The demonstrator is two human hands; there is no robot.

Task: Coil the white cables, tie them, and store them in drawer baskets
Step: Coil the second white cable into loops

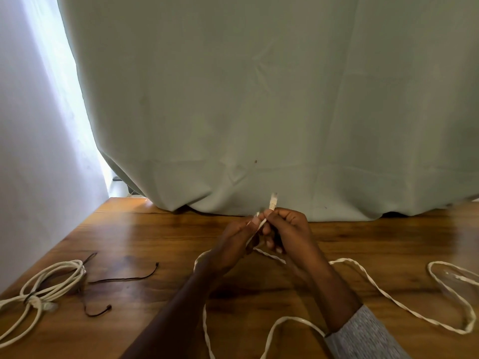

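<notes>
head view: a tied coil of white cable [49, 281] and two dark ties [124, 279] lie at the left of the wooden desk [160, 237]; a pale green curtain [259, 99] drapes over its far edge. both hands, left hand [233, 244] and right hand [290, 234], have fingers [270, 242] pinched on the loose white cable [375, 288] near its plug, while the rest trails across the open right side.

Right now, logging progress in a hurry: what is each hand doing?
Left hand: closed on the flat white cable just below its plug end.
Right hand: closed on the same cable, with the connector sticking up.
</notes>
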